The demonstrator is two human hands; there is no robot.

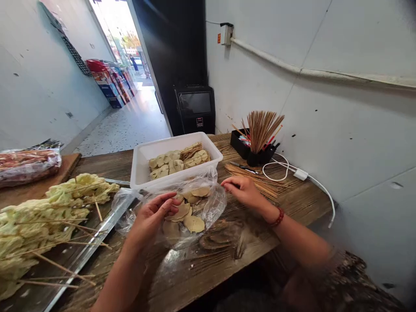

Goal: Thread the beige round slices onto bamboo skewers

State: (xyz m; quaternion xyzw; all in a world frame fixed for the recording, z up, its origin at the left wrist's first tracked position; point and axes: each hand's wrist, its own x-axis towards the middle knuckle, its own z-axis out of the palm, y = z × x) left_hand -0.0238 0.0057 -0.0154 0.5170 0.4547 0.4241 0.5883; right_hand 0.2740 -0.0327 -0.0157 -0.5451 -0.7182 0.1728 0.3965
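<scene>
My left hand (156, 211) hovers over a clear plastic bag (217, 200), its fingers loosely curled and apart from the thumb, with nothing visible in them. Pale round flat slices (194, 224) lie in the bag's opening, just beyond my left fingertips. My right hand (244, 190) is at the bag's right side, fingers closed together; whatever they may pinch is too small to make out. Behind the bag, a white plastic tub (176, 179) contains more slices threaded on skewers. Loose bamboo skewers (264, 186) lie on the table behind my right hand.
A black holder (238, 143) with upright skewers (262, 128) and pens stands by the wall. A white cable (320, 184) runs along the right. At left, skewered pale, frilly pieces (42, 225) fill a metal-edged tray (87, 247); a plastic-wrapped pack (29, 167) rests on a board.
</scene>
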